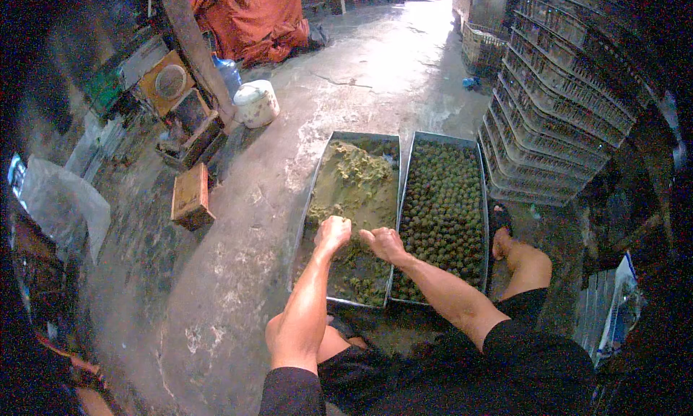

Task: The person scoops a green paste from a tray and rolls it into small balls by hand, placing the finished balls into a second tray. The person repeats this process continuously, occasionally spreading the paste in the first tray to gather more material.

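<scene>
Two rectangular metal trays lie side by side on the floor before me. The left tray (308,210) holds a greenish-yellow, crumbly material (360,172), heaped at the far end and loose at the near end. Many small, round, dark green balls (444,210) fill the right tray (483,199). Over the middle of the left tray, my left hand (333,233) is curled into a loose fist. My right hand (383,242), also curled, is beside it near the divide between the trays. Whether either hand has some of the material inside its fingers cannot be seen.
Stacked plastic crates (552,118) rise at the right. On the left are a wooden box (190,196), a white lidded bucket (256,103), a blue water bottle (227,73) and a slanting post (197,47). An orange tarpaulin (249,20) covers something farther back. My sandalled foot (501,234) rests beside the right tray.
</scene>
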The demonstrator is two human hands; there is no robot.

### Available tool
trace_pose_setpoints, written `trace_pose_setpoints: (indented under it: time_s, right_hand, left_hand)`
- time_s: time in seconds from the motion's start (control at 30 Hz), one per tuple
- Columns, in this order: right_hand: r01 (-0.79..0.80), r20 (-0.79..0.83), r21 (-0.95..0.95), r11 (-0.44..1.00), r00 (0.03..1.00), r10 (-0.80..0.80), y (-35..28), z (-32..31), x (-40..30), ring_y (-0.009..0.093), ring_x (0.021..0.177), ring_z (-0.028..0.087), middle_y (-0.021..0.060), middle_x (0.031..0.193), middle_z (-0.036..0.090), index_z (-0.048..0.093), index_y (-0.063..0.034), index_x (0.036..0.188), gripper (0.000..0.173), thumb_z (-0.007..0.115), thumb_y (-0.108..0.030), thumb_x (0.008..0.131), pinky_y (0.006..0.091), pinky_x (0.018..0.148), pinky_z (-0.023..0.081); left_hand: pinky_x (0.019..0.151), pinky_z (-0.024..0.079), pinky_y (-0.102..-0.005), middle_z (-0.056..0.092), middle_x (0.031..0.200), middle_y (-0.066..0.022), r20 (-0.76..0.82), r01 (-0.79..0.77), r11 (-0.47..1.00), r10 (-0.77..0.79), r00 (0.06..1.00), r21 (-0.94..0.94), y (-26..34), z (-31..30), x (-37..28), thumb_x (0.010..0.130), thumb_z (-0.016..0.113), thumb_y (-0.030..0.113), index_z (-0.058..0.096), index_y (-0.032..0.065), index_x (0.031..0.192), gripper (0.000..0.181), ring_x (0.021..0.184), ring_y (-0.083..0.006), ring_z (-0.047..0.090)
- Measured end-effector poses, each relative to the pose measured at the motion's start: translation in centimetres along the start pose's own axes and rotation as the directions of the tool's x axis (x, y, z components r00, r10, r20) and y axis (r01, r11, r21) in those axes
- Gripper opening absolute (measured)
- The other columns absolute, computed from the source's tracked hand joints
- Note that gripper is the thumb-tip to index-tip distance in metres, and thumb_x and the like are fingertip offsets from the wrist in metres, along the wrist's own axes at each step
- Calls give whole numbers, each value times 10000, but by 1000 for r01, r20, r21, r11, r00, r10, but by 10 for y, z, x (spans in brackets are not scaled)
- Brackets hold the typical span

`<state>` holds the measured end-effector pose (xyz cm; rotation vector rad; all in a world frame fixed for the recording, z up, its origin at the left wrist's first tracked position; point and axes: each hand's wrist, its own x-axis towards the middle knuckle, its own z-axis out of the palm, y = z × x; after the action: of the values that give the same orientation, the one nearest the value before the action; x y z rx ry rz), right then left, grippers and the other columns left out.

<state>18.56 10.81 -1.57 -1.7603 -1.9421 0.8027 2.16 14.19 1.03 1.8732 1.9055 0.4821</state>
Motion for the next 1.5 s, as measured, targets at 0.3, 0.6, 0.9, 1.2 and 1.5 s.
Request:
trace_pose_setpoints:
  time_s: [0.3,0.6,0.9,1.2,1.5]
  right_hand:
    - [-345,336,890,297,938,83,5,-6,-5,170,628,557,44,739,595,581,-67,807,308,519,-357,892,298,520,434]
    - [-146,-11,758,636,972,236,-9,-6,-3,106,431,402,-6,490,439,477,-82,550,454,535,-390,878,264,398,299]
    - [-363,394,907,-212,911,124,11,-24,-23,139,613,555,46,720,604,547,-103,778,268,519,-342,898,235,498,434]
    - [-298,241,849,436,953,183,-7,-25,-24,138,510,500,51,653,550,536,-60,826,270,539,-324,886,280,444,395]
    - [-385,358,922,40,887,293,49,-22,-26,127,440,448,32,612,548,508,-123,666,408,487,-470,880,269,366,355]
  left_hand:
    - [427,446,-298,587,547,-70,253,234,873,-133,958,-428,-3,-22,1,742,551,267,651,42,701,251,437,-151,541]
    - [418,457,-307,562,530,-71,240,352,652,-259,936,-672,4,-25,8,765,561,188,601,17,696,189,547,-191,638]
    - [346,349,-241,591,610,-85,359,465,452,-304,883,-761,-20,-25,14,769,570,176,581,-9,740,188,392,-126,487]
    - [332,319,-223,533,561,-47,255,324,253,-271,928,-911,-7,-52,15,846,558,385,565,61,688,360,410,-112,477]
    - [296,272,-242,493,545,-10,219,314,331,-294,930,-890,10,-58,8,876,495,438,493,119,624,407,403,-97,446]
